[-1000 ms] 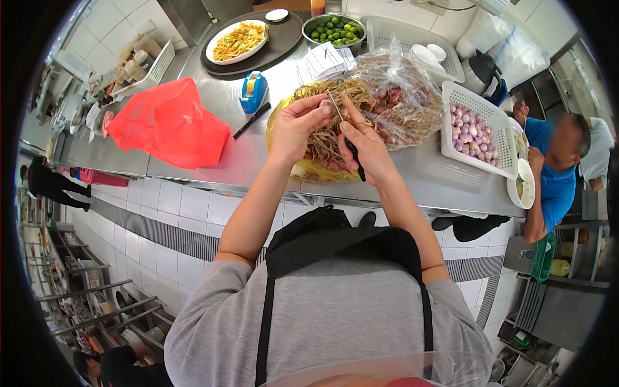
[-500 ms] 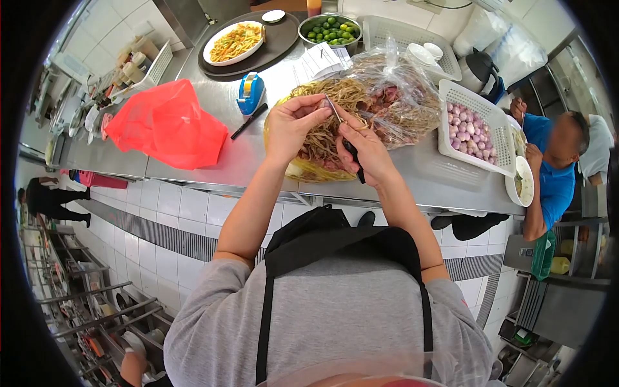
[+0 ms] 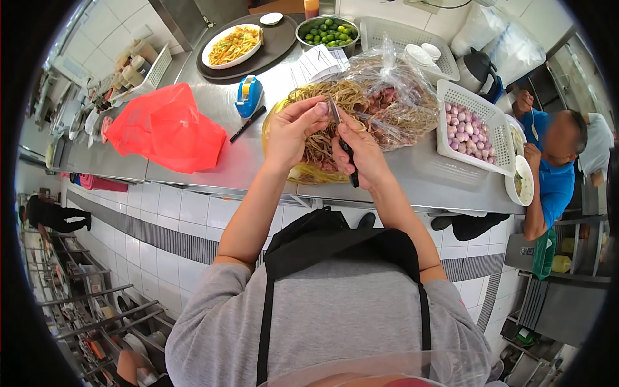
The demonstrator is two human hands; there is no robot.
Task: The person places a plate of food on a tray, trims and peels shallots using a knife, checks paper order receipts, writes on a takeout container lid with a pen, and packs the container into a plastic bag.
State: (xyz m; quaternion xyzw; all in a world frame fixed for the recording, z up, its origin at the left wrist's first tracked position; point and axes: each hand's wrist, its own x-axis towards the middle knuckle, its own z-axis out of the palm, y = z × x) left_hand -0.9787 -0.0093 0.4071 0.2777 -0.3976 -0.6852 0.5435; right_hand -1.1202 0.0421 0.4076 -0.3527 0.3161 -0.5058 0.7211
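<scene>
My right hand (image 3: 363, 153) is closed around the black handle of a small knife (image 3: 334, 111), its blade pointing up and away from me beside my left fingertips. My left hand (image 3: 291, 129) is closed in a pinch; whatever small thing sits between thumb and fingers is too hidden to name. Under and behind both hands lies a large clear plastic bag (image 3: 422, 119) full of reddish shallots (image 3: 385, 102) with long dry, straw-like stems (image 3: 309, 147). Off to the right, a white basket (image 3: 449, 140) holds many bare purple shallots (image 3: 469, 130).
A red plastic bag (image 3: 169, 132), blue tape dispenser (image 3: 248, 97) and black pen (image 3: 247, 124) lie left. Behind stand a plate of fries-like food (image 3: 232, 46) on a dark tray (image 3: 213, 72) and a bowl of limes (image 3: 330, 32). At right, a person in blue (image 3: 556, 184) works near a white bowl (image 3: 521, 180).
The knife handle has swung down and left in my right hand, and the blade stands more upright. My left fingertips have drawn slightly away from the blade.
</scene>
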